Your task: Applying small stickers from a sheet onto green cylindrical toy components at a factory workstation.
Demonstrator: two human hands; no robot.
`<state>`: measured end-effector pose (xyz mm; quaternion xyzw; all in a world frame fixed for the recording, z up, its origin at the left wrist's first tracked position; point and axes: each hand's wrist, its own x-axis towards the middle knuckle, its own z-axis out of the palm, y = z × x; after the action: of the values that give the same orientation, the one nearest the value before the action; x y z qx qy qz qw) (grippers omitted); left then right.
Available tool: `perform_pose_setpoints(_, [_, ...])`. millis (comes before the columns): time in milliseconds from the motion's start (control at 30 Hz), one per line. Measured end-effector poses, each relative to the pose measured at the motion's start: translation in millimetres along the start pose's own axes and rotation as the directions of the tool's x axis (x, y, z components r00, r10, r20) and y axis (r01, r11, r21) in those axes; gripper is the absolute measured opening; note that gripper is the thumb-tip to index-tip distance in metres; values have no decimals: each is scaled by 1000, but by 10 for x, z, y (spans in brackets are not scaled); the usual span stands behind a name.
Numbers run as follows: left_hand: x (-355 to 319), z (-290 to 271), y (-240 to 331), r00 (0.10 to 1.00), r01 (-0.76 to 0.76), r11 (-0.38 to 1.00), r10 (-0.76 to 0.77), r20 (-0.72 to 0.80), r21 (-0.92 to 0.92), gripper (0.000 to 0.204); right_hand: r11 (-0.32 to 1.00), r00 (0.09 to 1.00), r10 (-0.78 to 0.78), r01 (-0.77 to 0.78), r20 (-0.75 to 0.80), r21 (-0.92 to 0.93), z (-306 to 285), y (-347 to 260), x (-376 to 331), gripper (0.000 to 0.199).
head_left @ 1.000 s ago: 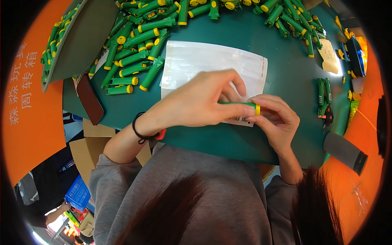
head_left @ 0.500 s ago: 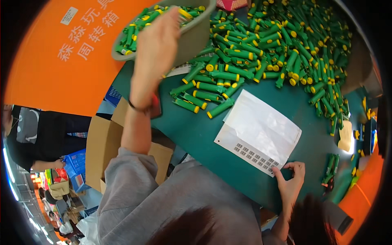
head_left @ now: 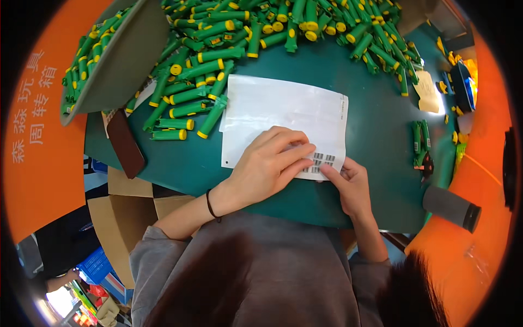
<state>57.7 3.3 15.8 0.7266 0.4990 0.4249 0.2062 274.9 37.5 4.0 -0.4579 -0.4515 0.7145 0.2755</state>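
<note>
A white sticker sheet (head_left: 286,109) with rows of small dark-printed labels (head_left: 327,158) along its near edge lies on the green tabletop. My right hand (head_left: 354,188) pinches its near right corner, thumb on top and fingers beneath. Over the labels rests my left hand (head_left: 267,163), thumb and fingertips drawn close together at the printed rows. Whatever is between those fingertips is hidden. Left of the sheet lie green tubes with yellow ends (head_left: 210,117), the nearest touching or overlapping its edge.
Many more green tubes (head_left: 310,22) are heaped along the back. A grey tub (head_left: 133,52) full of them stands at the left, near a dark red phone-like slab (head_left: 125,144). At the right are a grey cylinder (head_left: 449,207) and two separate tubes (head_left: 421,136). An open cardboard box (head_left: 122,218) sits below the left edge.
My left hand has come down from the tub onto the labels. The sheet sits farther left in view and is turned squarer to me; my right hand still holds its corner.
</note>
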Motion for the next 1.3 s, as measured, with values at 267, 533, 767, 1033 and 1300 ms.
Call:
perform_pose_setpoints(267, [-15,168,66,981,-103,965,139,-135,243,24,995,994,-97,98,-58,11,-14,56,-18,23])
perform_pose_setpoints(533, [135,206,66,997,-2,1000,4,-79,22,23,989,986,-109,95,-126,-116,-1,45,-30,25])
perform_pose_setpoints(767, [65,202,-223,923,384,834,-353,151,-396,7,511,710,-668,221,-223,-830,-805,-826,618,28])
perform_pose_setpoints(1033, [89,213,-207,913,369,710,-398,90,-600,9,494,700,-671,177,-244,-851,-1537,-815,1266,36])
perform_pose_setpoints(1300, [390,-126,251,983,125,918,-167,-81,-377,13,766,845,-532,508,56,-394,-268,-466,261,31])
